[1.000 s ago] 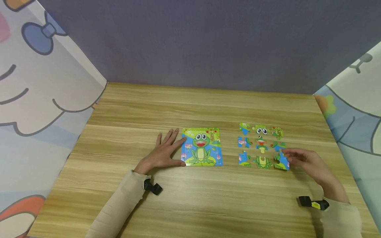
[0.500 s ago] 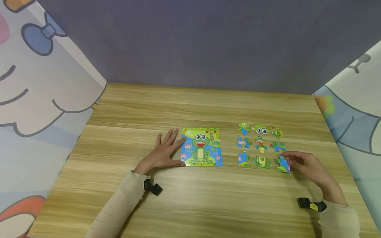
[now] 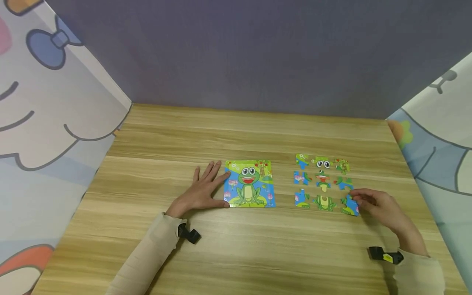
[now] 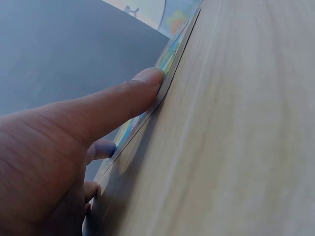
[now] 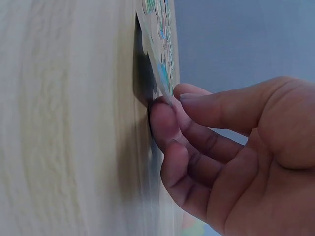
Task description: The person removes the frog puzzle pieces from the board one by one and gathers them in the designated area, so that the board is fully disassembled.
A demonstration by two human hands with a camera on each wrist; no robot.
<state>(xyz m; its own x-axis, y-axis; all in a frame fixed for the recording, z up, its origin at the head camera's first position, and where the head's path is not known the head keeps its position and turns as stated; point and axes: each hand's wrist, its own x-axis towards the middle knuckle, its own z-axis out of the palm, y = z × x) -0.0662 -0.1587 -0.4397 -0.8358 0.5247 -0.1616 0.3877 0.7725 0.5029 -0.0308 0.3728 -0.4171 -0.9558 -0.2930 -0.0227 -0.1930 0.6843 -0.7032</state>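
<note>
My left hand [image 3: 202, 192] lies spread on the table, thumb and index fingertip resting on the left edge of a square frog picture board [image 3: 249, 184]. In the left wrist view the thumb [image 4: 142, 91] presses on the rim of that board. My right hand [image 3: 381, 207] pinches the right edge of a blue and green corner jigsaw piece [image 3: 349, 206] between thumb and fingers. Seen from the right wrist, the piece [image 5: 158, 71] tilts, its held edge raised off the table with a shadow beneath.
Several other jigsaw pieces lie in spaced rows right of the board, among them the frog's eyes piece [image 3: 323, 163], mouth piece [image 3: 323, 180] and belly piece [image 3: 325, 202]. A dark panel [image 3: 258, 57] stands behind the wooden table [image 3: 258, 250]; cartoon-printed walls [image 3: 66, 102] flank it.
The right hand has shifted the corner piece slightly toward the front, and the piece looks flatter than a second ago. The left hand stays in place on the board.
</note>
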